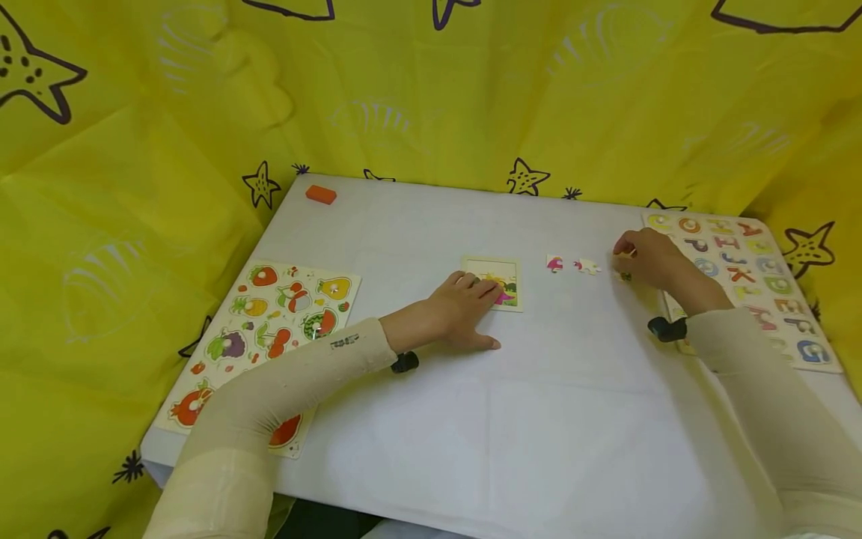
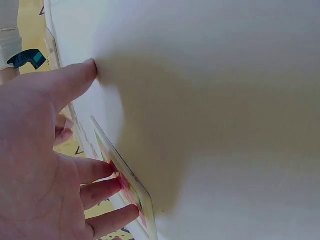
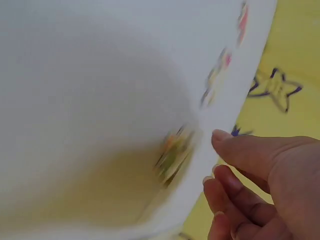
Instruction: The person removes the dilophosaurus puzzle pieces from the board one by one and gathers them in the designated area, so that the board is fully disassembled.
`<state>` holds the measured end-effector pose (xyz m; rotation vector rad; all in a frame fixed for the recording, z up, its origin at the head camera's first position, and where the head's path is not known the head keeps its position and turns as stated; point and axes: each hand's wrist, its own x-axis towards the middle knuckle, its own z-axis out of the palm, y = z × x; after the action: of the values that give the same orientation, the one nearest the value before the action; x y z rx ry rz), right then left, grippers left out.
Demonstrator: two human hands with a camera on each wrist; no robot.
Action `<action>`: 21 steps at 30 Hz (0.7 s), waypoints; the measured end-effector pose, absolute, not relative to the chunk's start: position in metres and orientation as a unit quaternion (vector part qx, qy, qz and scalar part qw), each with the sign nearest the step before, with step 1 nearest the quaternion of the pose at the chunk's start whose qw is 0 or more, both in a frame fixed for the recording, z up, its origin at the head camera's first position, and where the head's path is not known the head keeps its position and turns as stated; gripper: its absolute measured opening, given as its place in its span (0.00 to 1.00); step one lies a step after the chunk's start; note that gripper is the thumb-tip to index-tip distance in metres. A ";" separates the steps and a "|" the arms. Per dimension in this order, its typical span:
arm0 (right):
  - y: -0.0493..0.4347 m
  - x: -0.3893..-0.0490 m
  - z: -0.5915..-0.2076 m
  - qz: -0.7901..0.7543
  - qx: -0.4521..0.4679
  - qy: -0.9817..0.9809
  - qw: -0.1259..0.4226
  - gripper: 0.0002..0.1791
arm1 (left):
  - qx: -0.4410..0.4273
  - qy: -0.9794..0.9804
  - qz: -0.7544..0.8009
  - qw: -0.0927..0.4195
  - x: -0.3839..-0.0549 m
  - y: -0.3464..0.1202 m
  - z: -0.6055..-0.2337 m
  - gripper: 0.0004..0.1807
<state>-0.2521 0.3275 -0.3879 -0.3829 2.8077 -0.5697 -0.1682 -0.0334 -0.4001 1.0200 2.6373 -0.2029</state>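
- Puzzle tray (image 1: 498, 269), small and square, lies flat on the white table (image 1: 525, 419) near the middle; pink and green picture in its lower part, pale bare ground above.
- My left hand (image 1: 461, 308): fingers extended, tips resting on the tray's picture; thumb spread away from it, gripping nothing.
- My right hand (image 1: 652, 258): fingers loosely bent, gap between thumb and index; the right wrist view shows nothing gripped.
- Green jigsaw piece (image 3: 175, 159) lies on the table just beside my right fingertips; blurred there, picture unreadable.
- Pink-and-white jigsaw piece (image 1: 554, 263) and mostly white jigsaw piece (image 1: 589, 266) lie apart, between tray and right hand.
- Fruit puzzle board (image 1: 313, 273) at left, partly under my left forearm; alphabet puzzle board (image 1: 765, 301) at right.
- Orange block (image 1: 321, 195): far left corner.
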 end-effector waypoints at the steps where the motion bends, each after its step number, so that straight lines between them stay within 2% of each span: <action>1: 0.320 -0.252 -0.387 -0.200 -0.132 0.963 0.123 0.13 | 0.356 0.920 -0.069 0.152 -0.168 -0.034 -0.400 0.56; 12: 0.201 -0.233 -0.396 -0.266 -0.209 0.937 0.083 0.10 | 0.352 0.924 -0.048 0.142 -0.165 -0.042 -0.401 0.53; 21: 0.146 -0.228 -0.405 -0.285 -0.251 0.917 0.119 0.12 | 0.346 0.919 -0.006 0.187 -0.158 -0.052 -0.402 0.51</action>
<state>-0.2275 0.1455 -0.4054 -0.7347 2.6825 -0.8344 -0.1578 -0.0517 -0.4017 0.9734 2.5881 -0.0161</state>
